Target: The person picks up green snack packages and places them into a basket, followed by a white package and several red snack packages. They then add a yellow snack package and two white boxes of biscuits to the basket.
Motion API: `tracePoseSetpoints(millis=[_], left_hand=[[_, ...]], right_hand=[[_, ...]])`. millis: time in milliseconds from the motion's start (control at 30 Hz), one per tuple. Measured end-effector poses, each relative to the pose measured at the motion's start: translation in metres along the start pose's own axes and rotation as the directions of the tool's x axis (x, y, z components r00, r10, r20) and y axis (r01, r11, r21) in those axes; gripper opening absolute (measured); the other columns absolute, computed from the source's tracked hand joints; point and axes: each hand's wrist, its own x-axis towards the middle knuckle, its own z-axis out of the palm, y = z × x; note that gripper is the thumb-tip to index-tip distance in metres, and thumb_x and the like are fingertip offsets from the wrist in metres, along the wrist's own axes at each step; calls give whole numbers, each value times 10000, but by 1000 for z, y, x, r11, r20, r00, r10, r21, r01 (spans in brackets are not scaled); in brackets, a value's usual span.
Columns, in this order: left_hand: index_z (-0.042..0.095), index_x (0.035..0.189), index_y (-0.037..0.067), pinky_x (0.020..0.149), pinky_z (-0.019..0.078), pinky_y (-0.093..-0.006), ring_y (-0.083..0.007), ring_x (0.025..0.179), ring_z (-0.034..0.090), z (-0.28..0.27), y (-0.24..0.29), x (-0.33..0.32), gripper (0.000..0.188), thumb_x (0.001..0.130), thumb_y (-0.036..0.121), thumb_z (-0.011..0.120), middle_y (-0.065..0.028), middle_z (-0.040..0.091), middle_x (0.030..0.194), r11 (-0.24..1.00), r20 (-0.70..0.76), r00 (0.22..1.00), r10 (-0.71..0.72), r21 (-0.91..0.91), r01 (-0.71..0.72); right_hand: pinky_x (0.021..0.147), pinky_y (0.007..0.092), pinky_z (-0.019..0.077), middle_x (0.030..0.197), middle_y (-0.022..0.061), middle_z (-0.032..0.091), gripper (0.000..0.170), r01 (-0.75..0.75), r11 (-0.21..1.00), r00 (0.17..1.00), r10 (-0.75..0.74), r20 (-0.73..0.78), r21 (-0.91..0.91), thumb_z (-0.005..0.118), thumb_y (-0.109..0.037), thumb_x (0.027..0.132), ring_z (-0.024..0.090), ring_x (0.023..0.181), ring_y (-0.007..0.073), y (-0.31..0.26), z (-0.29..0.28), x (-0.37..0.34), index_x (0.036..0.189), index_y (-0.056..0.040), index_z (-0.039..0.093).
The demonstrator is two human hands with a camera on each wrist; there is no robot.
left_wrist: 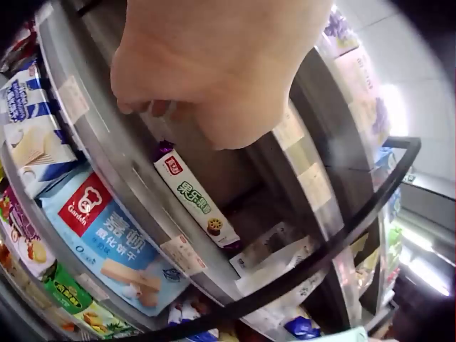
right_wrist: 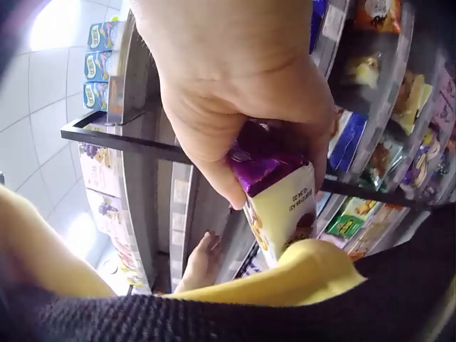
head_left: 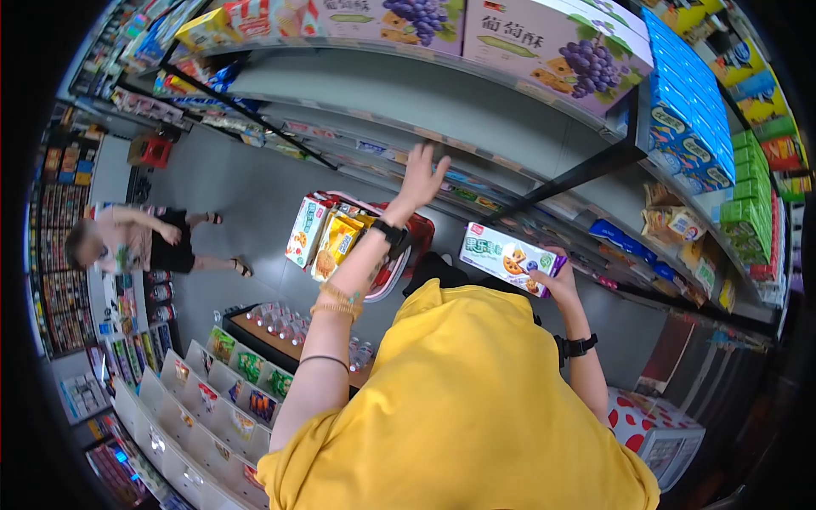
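My right hand point(head_left: 561, 282) grips a white and purple biscuit pack point(head_left: 507, 257) by one end, thumb on its printed face. In the right wrist view the pack's purple end point(right_wrist: 271, 167) lies between the thumb and fingers. My left hand point(head_left: 418, 180) reaches to the shelf front with its fingers spread, holding nothing that shows. In the left wrist view that hand point(left_wrist: 206, 78) is above a similar biscuit pack point(left_wrist: 196, 199) lying on the shelf; its fingertips are partly hidden there. A light blue wafer bag point(left_wrist: 114, 239) is on the tier beside it.
A red and white basket point(head_left: 387, 285) with several snack packs stands on the floor left of me. A person point(head_left: 127, 242) is further left. Black shelf posts point(head_left: 565, 174) cross ahead. Purple grape-pastry boxes point(head_left: 552, 51) stand on the upper shelf; a low rack point(head_left: 204, 399) is behind left.
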Motion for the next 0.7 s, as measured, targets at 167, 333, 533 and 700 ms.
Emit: tracePoseSetpoints(millis=[167, 333, 533, 700], left_hand=[[541, 1286, -19, 1089, 378, -478, -395, 1268, 481, 53, -55, 84, 452, 957, 280, 624, -212, 547, 1329, 860, 241, 955, 175, 436, -267], [541, 1287, -17, 1088, 382, -477, -388, 1263, 489, 69, -70, 104, 444, 956, 267, 626, -206, 552, 1325, 802, 352, 918, 180, 488, -344], [542, 1287, -14, 1087, 388, -475, -379, 1256, 499, 72, -85, 109, 435, 954, 252, 629, -199, 557, 1320, 814, 375, 912, 167, 469, -342], [542, 1288, -11, 1086, 392, -474, -372, 1251, 507, 79, -76, 118, 428, 952, 239, 631, -193, 562, 1316, 837, 389, 909, 152, 438, -328]], right_hand=[[802, 293, 531, 984, 74, 650, 612, -107, 987, 960, 71, -270, -120, 854, -81, 698, 643, 889, 144, 21, -21, -54, 1202, -12, 515], [793, 295, 534, 982, 87, 650, 616, -188, 977, 858, 115, -500, -99, 849, -83, 695, 643, 878, 154, 51, -30, -103, 1205, -4, 512], [818, 300, 527, 990, 96, 650, 630, -181, 983, 763, 168, -625, 44, 854, -91, 698, 641, 893, 163, 66, -15, -143, 1219, 4, 512], [858, 312, 507, 1010, 83, 639, 629, -255, 967, 719, 198, -667, 11, 888, -137, 672, 618, 954, 165, 46, -5, -140, 1189, -16, 550]])
